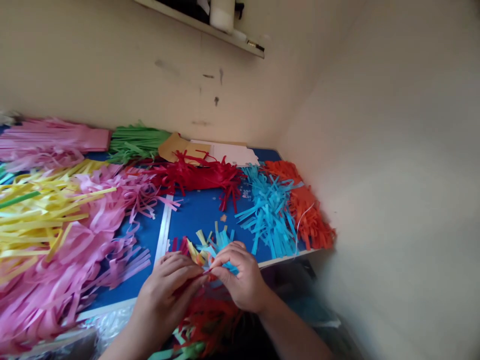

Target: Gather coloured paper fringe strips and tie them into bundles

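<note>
Near the front edge of the blue table (202, 207), my left hand (167, 287) and my right hand (240, 277) meet fingertip to fingertip. Both are closed in a pinch on a multicoloured paper fringe (198, 252) with yellow, light blue and red strips. The exact spot they pinch is small and partly hidden by the fingers. Strips stick out beyond my fingertips over the tabletop. Orange and green fringe (210, 317) hangs below my hands, off the table's edge.
Pink fringe (78, 250) and yellow fringe (33, 215) cover the left side. Green (137, 142), red (198, 177), light blue (272, 212) and orange fringe (313, 215) lie farther back and right. White card (234, 154) rests by the wall, below a shelf (202, 27).
</note>
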